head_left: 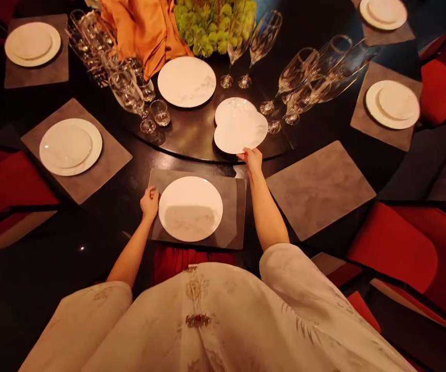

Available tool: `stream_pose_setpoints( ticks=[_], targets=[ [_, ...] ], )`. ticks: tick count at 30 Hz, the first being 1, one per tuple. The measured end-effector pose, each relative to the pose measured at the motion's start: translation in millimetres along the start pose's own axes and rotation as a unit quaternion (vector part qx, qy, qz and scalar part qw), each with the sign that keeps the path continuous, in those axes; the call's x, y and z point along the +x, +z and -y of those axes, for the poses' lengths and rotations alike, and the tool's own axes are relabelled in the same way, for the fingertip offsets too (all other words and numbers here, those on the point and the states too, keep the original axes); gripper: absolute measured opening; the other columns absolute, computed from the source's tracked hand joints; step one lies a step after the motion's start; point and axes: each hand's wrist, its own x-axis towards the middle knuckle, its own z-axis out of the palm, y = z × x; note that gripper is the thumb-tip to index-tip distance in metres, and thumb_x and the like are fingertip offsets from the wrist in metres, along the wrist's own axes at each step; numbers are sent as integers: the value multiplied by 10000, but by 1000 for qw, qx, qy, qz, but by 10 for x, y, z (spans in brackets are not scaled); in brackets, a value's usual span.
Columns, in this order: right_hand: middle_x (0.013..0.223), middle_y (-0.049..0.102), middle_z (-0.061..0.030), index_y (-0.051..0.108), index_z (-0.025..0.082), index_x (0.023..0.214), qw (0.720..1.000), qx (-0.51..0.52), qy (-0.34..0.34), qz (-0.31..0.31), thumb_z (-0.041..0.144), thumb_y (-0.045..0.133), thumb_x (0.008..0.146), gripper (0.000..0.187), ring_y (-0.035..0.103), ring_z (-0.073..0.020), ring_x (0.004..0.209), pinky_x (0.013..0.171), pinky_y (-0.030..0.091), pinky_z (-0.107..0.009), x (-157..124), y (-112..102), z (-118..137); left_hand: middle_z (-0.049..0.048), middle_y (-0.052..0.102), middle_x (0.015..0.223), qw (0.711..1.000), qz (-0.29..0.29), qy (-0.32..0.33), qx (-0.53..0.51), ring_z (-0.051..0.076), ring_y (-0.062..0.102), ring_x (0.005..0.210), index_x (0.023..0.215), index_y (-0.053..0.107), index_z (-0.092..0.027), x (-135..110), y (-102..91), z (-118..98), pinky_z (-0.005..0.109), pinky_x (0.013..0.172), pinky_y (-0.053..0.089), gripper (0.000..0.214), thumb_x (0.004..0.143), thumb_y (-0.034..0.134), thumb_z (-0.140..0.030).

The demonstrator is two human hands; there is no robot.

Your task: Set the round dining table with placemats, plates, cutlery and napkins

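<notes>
My left hand (pixel 149 202) is curled at the left edge of a large white plate (pixel 190 208), which lies on a grey placemat (pixel 233 217) right in front of me. Its fingers touch the rim or the mat; I cannot tell which. My right hand (pixel 252 159) reaches forward and pinches the near rim of a small white plate (pixel 240 135). That plate overlaps another white plate (pixel 234 110) on the dark turntable (pixel 192 137).
An empty grey placemat (pixel 319 188) lies at my right. Set mats with stacked plates sit at left (pixel 70 146), far left (pixel 32 44) and right (pixel 392 104). Wine glasses (pixel 304 82), small glasses (pixel 130 88), orange napkins (pixel 145 28) and green flowers (pixel 211 23) crowd the turntable. Red chairs ring the table.
</notes>
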Motion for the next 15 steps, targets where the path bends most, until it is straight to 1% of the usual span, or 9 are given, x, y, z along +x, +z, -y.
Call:
stream_pose_setpoints(
  ticks=[1, 2, 3, 5, 7, 8, 11, 12, 15],
  targets=[
    [613, 576, 20, 516, 132, 725, 1000, 7, 1, 13, 110, 530, 723, 26, 580, -77, 565, 598, 547, -209, -259, -48, -119, 51, 645, 876, 998, -58, 29, -12, 142, 605, 797, 1120, 538, -189, -65, 72, -28, 210, 658, 448, 421, 770, 495, -418],
    [649, 594, 15, 532, 133, 739, 1000, 10, 8, 27, 130, 547, 718, 26, 586, -80, 585, 614, 551, -218, -540, -104, -259, 53, 644, 882, 996, -74, 44, -34, 133, 604, 773, 1149, 522, -191, -133, 155, -49, 201, 644, 445, 420, 793, 475, -408],
    [687, 611, 11, 547, 137, 752, 999, 12, 21, 43, 155, 568, 708, 52, 591, -85, 607, 628, 553, -227, -836, -163, -416, 54, 643, 867, 996, -54, 44, -64, 122, 602, 718, 1171, 509, -186, -204, 240, -62, 192, 608, 440, 428, 810, 458, -409],
    [723, 629, 4, 566, 146, 755, 996, 6, 63, 67, 204, 609, 679, 105, 600, -99, 638, 648, 556, -244, -1426, -271, -756, 49, 635, 820, 992, 47, 21, -119, 108, 584, 601, 1207, 482, -178, -347, 388, -51, 189, 530, 427, 451, 834, 426, -425],
    [700, 632, 1, 573, 154, 739, 989, -4, 116, 87, 227, 628, 659, 122, 602, -111, 619, 660, 557, -264, -1943, -340, -1087, 29, 611, 744, 984, 128, 10, -123, 106, 562, 525, 1161, 509, -171, -480, 461, 15, 196, 477, 415, 417, 841, 418, -421],
    [691, 633, 2, 575, 159, 735, 985, -9, 143, 94, 226, 625, 661, 112, 603, -112, 605, 672, 557, -270, -2154, -356, -1234, 14, 591, 697, 985, 143, 14, -100, 107, 554, 503, 1102, 536, -167, -537, 462, 66, 198, 463, 409, 369, 838, 428, -401],
    [678, 630, 16, 576, 176, 727, 975, -19, 195, 101, 198, 584, 701, 35, 610, -107, 583, 714, 551, -272, -2568, -339, -1564, -31, 506, 571, 991, 129, 42, 22, 107, 533, 459, 884, 556, -167, -648, 355, 248, 193, 443, 378, 174, 817, 458, -294],
    [664, 626, 20, 571, 181, 711, 974, -23, 202, 101, 189, 576, 713, 9, 615, -109, 587, 727, 548, -271, -2641, -322, -1637, -40, 485, 545, 990, 123, 47, 53, 109, 529, 450, 839, 544, -172, -664, 303, 303, 194, 444, 370, 131, 813, 458, -268],
    [586, 608, 12, 536, 190, 633, 971, -48, 214, 98, 189, 587, 730, 109, 632, -133, 600, 740, 543, -289, -2729, -274, -1773, -50, 460, 500, 987, 123, 52, 92, 122, 522, 441, 770, 515, -188, -667, 171, 411, 208, 475, 369, 85, 806, 452, -234]
  ],
)
